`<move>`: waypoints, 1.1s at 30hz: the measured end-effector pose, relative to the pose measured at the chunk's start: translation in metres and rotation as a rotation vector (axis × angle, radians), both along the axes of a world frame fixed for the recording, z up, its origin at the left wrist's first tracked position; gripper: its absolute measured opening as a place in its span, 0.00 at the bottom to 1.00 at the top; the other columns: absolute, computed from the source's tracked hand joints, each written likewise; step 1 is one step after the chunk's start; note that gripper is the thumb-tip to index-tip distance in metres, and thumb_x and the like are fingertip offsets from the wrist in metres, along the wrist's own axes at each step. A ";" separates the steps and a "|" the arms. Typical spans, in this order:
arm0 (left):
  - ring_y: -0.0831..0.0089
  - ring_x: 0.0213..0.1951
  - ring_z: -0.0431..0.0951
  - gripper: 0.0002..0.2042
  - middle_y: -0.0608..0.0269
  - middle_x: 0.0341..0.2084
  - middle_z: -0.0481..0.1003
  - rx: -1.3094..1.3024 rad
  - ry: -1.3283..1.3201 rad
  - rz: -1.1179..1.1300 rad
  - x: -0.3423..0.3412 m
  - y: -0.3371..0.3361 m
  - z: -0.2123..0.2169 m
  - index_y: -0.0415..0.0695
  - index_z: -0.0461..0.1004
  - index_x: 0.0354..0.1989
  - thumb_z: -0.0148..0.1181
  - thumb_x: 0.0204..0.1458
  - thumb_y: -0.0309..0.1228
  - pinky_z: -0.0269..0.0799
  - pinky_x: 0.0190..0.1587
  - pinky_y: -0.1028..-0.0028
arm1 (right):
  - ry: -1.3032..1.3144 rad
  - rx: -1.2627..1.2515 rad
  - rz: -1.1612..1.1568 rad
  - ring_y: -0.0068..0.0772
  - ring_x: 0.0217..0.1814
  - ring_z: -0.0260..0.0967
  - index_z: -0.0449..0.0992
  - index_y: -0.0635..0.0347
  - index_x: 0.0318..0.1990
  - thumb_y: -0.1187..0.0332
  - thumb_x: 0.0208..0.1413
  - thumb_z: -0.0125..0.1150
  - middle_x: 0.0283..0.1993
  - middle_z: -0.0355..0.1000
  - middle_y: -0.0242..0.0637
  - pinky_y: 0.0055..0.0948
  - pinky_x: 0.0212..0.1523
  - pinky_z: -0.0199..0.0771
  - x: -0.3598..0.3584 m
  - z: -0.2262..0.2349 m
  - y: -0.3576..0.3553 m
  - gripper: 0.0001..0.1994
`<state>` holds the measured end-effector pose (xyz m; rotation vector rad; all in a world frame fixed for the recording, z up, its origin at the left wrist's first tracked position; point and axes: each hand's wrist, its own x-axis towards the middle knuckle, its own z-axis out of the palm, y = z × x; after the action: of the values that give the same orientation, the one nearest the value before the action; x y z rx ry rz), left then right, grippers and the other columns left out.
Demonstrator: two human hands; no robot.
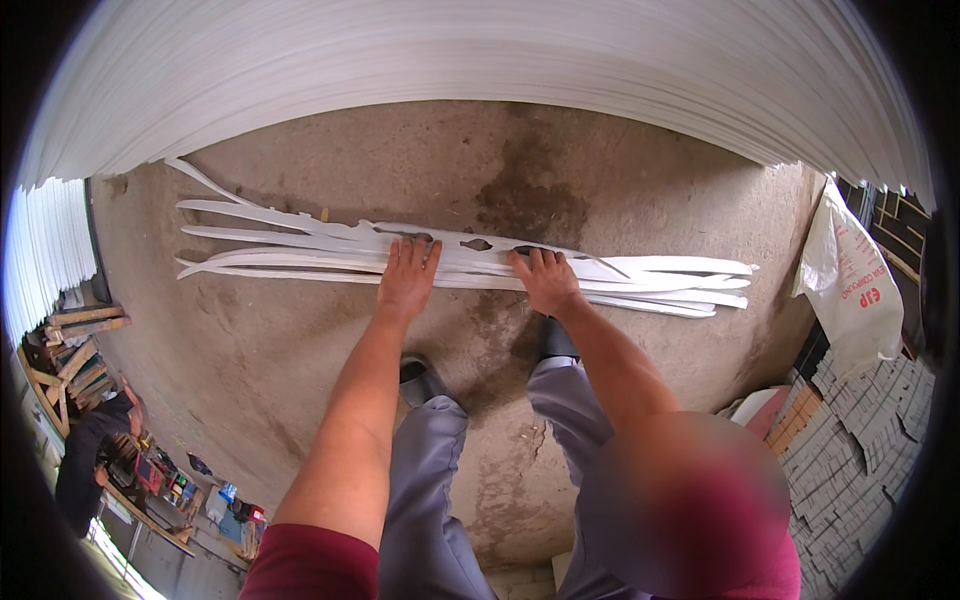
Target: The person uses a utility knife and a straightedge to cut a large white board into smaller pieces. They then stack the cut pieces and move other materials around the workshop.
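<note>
A loose bundle of long thin white strips (300, 245) lies across the dirt floor (330, 160) in front of me. My left hand (408, 275) rests palm down on the bundle near its middle, fingers spread. My right hand (545, 280) presses on the strips a little to the right, fingers curled over their near edge. Whether either hand grips a strip I cannot tell. My grey trouser legs and dark shoes (420, 378) stand just behind the bundle.
A big stack of white sheets (500, 50) curves along the far side and the left. A white sack (845, 280) hangs at the right above grey paving blocks (860, 440). Wooden pallets (75, 360) and another person (85, 450) are at the lower left.
</note>
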<state>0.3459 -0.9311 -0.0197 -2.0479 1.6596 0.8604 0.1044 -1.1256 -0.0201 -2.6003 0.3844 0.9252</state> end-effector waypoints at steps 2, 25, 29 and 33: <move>0.49 0.72 0.62 0.36 0.48 0.70 0.63 -0.055 0.017 0.046 -0.007 0.002 0.001 0.46 0.53 0.78 0.59 0.60 0.29 0.46 0.79 0.47 | -0.005 -0.012 -0.001 0.53 0.61 0.75 0.54 0.48 0.79 0.65 0.60 0.61 0.60 0.73 0.51 0.50 0.59 0.76 -0.005 -0.005 0.003 0.39; 0.46 0.42 0.84 0.17 0.49 0.36 0.84 -0.449 0.628 0.585 0.005 -0.045 0.368 0.48 0.80 0.46 0.71 0.45 0.32 0.79 0.46 0.53 | -0.447 0.138 -0.491 0.52 0.47 0.82 0.76 0.51 0.56 0.74 0.46 0.69 0.46 0.82 0.43 0.48 0.48 0.83 0.008 0.401 -0.068 0.26; 0.57 0.41 0.84 0.18 0.53 0.36 0.82 -0.583 0.762 0.759 0.007 -0.068 0.497 0.43 0.78 0.46 0.74 0.47 0.31 0.78 0.45 0.60 | -0.662 0.103 -0.655 0.52 0.49 0.82 0.77 0.56 0.56 0.73 0.47 0.71 0.46 0.83 0.46 0.44 0.49 0.83 0.032 0.538 -0.078 0.25; 0.70 0.43 0.80 0.21 0.62 0.43 0.81 -0.629 1.349 0.948 -0.006 -0.115 0.601 0.42 0.76 0.50 0.76 0.48 0.28 0.78 0.45 0.64 | -0.795 0.102 -0.921 0.52 0.53 0.82 0.77 0.60 0.58 0.73 0.47 0.71 0.48 0.83 0.51 0.39 0.53 0.82 0.035 0.683 -0.077 0.27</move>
<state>0.3395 -1.0463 0.5816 -2.9986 1.3788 2.7937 0.1391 -1.2023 0.6629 -2.0618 1.0896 -0.3699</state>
